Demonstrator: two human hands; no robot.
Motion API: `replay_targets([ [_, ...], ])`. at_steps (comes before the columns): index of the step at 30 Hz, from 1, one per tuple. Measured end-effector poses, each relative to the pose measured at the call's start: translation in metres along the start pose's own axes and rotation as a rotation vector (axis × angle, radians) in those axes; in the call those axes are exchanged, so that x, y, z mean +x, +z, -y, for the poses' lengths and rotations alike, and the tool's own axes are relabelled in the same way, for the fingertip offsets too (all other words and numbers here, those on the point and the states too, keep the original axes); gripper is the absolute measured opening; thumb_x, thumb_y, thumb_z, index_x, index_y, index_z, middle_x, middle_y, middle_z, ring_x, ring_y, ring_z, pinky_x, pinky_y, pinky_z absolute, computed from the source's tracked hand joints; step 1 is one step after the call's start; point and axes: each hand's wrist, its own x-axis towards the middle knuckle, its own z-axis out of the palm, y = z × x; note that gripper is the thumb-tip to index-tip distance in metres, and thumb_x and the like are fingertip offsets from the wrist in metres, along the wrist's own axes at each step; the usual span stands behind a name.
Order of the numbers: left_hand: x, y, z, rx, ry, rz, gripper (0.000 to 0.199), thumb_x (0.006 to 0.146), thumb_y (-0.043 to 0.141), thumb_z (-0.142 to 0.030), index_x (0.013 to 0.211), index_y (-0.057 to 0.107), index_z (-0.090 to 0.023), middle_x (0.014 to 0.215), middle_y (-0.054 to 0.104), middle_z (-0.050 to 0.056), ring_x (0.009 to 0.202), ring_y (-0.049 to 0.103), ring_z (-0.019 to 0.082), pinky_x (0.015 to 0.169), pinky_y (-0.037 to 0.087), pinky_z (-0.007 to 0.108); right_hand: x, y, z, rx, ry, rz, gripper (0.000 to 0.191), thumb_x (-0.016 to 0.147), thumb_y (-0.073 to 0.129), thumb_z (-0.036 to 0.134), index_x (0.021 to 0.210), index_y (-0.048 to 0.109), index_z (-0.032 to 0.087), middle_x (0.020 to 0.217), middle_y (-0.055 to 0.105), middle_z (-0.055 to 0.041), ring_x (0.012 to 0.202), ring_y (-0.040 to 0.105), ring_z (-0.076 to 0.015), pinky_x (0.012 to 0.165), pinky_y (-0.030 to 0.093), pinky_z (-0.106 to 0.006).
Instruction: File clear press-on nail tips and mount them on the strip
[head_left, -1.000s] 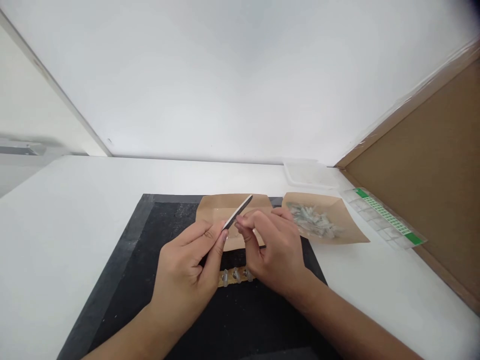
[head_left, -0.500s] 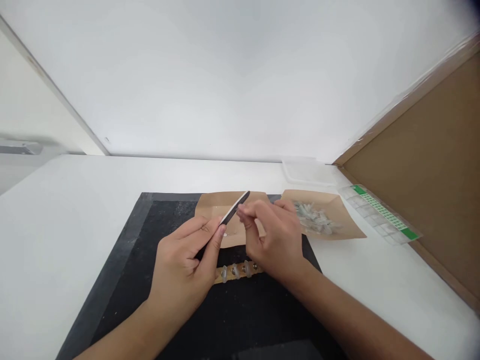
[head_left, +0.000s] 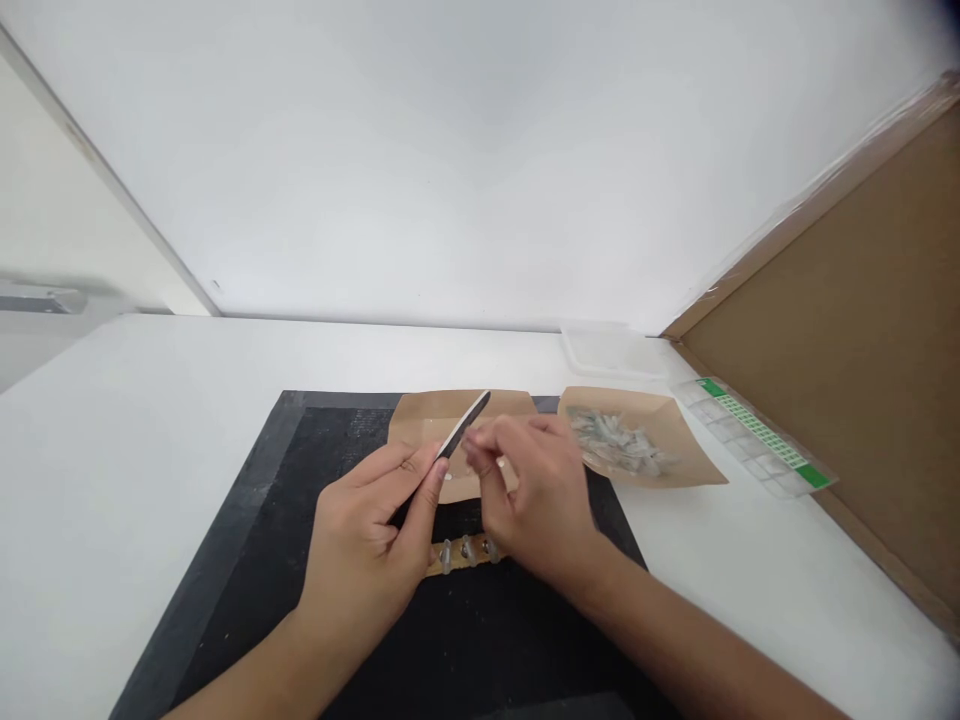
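My left hand (head_left: 375, 510) is closed around a nail file (head_left: 465, 425), thin, dark on its broad side and pale along the edge, slanting up to the right. Close to the file's right side, my right hand (head_left: 532, 485) has thumb and fingers pinched together. Whatever small thing lies in that pinch is too blurred to make out. Below both hands a wooden strip (head_left: 455, 567) bears several clear nail tips (head_left: 446, 557) standing along it. My right hand hides its right end.
Brown paper (head_left: 420, 415) lies behind the hands on a black mat (head_left: 262, 560). At right, another brown paper (head_left: 694, 465) holds a heap of clear nail tips (head_left: 622, 445). Farther right are a clear compartment box (head_left: 757, 435) with a green label and a cardboard wall (head_left: 847, 330). A clear lid (head_left: 611, 350) lies behind.
My right hand has moved slightly left and down along the file. It now covers more of the wooden strip's right end. My left hand still grips the file.
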Motion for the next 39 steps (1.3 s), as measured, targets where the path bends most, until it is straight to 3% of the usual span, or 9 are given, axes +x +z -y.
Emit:
replay_targets([
  [6,0.005,-0.003,-0.003,0.064,0.036,-0.043,0.02,0.102,0.06,-0.021,0.106,0.08,-0.02,0.075,0.068,-0.001,0.06,0.066,0.009,0.061,0.052,0.021,-0.003,-0.005,0.001,0.096,-0.007,-0.01,0.013,0.097,0.064,0.013,0.088,0.062,0.022,0.087,0.078,0.0026,0.078,0.073,-0.0153,0.079,0.039,-0.035],
  [10,0.013,-0.011,0.003,0.151,-0.094,-0.087,0.02,0.103,0.06,-0.032,0.105,0.077,-0.023,0.07,0.067,-0.004,0.05,0.062,0.009,0.056,0.049,0.023,-0.004,-0.006,-0.006,0.112,0.023,-0.044,0.008,0.096,0.069,0.015,0.094,0.066,0.022,0.084,0.078,0.0038,0.073,0.073,-0.0136,0.08,0.042,-0.034],
  [13,0.022,-0.022,0.019,0.313,-0.203,-0.137,0.024,0.102,0.059,-0.043,0.105,0.074,-0.025,0.073,0.07,-0.004,0.057,0.067,0.015,0.059,0.048,0.028,-0.007,-0.008,-0.009,0.113,0.092,-0.054,0.009,0.095,0.071,0.019,0.101,0.068,0.023,0.085,0.077,0.0041,0.073,0.074,-0.0137,0.081,0.046,-0.034],
  [16,0.033,-0.034,0.04,0.441,-0.327,-0.174,0.039,0.099,0.059,-0.049,0.128,0.061,-0.024,0.085,0.072,-0.002,0.067,0.071,0.019,0.068,0.051,0.032,-0.01,-0.011,-0.01,0.119,0.133,-0.027,0.02,0.095,0.071,0.021,0.114,0.068,0.025,0.083,0.076,0.0053,0.074,0.074,-0.0145,0.081,0.048,-0.034],
  [23,0.043,-0.042,0.059,0.743,-0.446,0.029,0.033,0.104,0.044,-0.046,0.127,0.061,-0.031,0.101,0.076,0.004,0.087,0.071,0.031,0.064,0.042,0.034,-0.014,-0.015,-0.021,0.1,0.123,0.024,0.032,0.101,0.065,0.023,0.131,0.065,0.032,0.088,0.078,0.006,0.079,0.075,-0.0163,0.084,0.047,-0.035],
  [30,0.044,-0.041,0.06,0.789,-0.462,0.129,0.032,0.102,0.046,-0.047,0.125,0.067,-0.036,0.103,0.078,0.004,0.09,0.071,0.033,0.061,0.041,0.033,-0.016,-0.015,-0.026,0.085,0.128,0.034,0.024,0.102,0.066,0.023,0.124,0.067,0.034,0.097,0.08,0.0071,0.082,0.075,-0.0151,0.085,0.046,-0.035],
  [33,0.043,-0.043,0.063,0.796,-0.451,0.134,0.03,0.101,0.05,-0.049,0.109,0.074,-0.033,0.102,0.078,0.003,0.086,0.07,0.03,0.058,0.039,0.032,-0.015,-0.015,-0.027,0.088,0.146,0.033,0.02,0.101,0.067,0.024,0.119,0.068,0.032,0.093,0.08,0.0072,0.082,0.076,-0.0156,0.087,0.046,-0.035],
  [36,0.04,-0.043,0.065,0.83,-0.368,0.061,0.033,0.101,0.052,-0.05,0.092,0.075,-0.028,0.099,0.076,0.004,0.079,0.068,0.027,0.054,0.036,0.03,-0.013,-0.016,-0.027,0.106,0.153,0.037,0.019,0.099,0.07,0.025,0.117,0.068,0.031,0.087,0.079,0.0072,0.081,0.076,-0.016,0.088,0.047,-0.035],
  [39,0.037,-0.04,0.064,0.783,-0.163,-0.09,0.031,0.103,0.054,-0.043,0.089,0.074,-0.024,0.094,0.074,0.005,0.078,0.066,0.023,0.055,0.037,0.03,-0.012,-0.016,-0.025,0.142,0.139,0.04,0.02,0.097,0.075,0.029,0.116,0.069,0.028,0.084,0.078,0.0064,0.078,0.075,-0.0162,0.085,0.049,-0.035],
])
